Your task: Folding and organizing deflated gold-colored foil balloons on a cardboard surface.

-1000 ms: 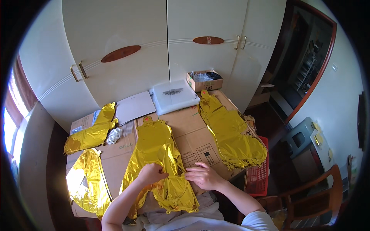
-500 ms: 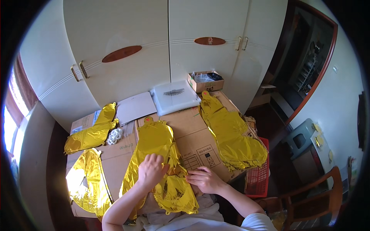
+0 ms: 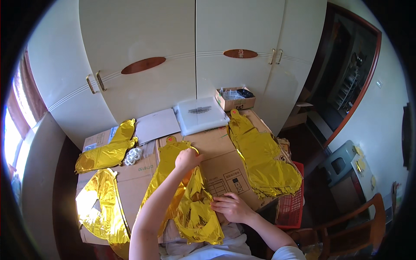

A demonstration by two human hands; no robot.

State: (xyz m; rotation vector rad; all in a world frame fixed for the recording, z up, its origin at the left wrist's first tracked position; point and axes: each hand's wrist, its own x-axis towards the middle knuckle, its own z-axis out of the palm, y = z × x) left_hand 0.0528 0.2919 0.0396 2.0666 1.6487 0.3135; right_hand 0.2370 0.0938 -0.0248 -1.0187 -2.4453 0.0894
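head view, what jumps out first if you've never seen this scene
Shiny gold foil balloons: one crumpled sheet lies on the flattened cardboard boxes in the middle, with the left hand at its top edge and the right hand pressing beside its lower part. A flat stack lies to the right, and more gold pieces at the left.

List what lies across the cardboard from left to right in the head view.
Crumpled gold foil balloon at the left edge → left hand on the middle gold balloon → right hand → flat stack of gold balloons → red basket.

White wardrobe doors (image 3: 182, 56) fill twelve o'clock; a bright window (image 3: 11, 147) glows at nine; a wooden chair (image 3: 359, 229) stands at four.
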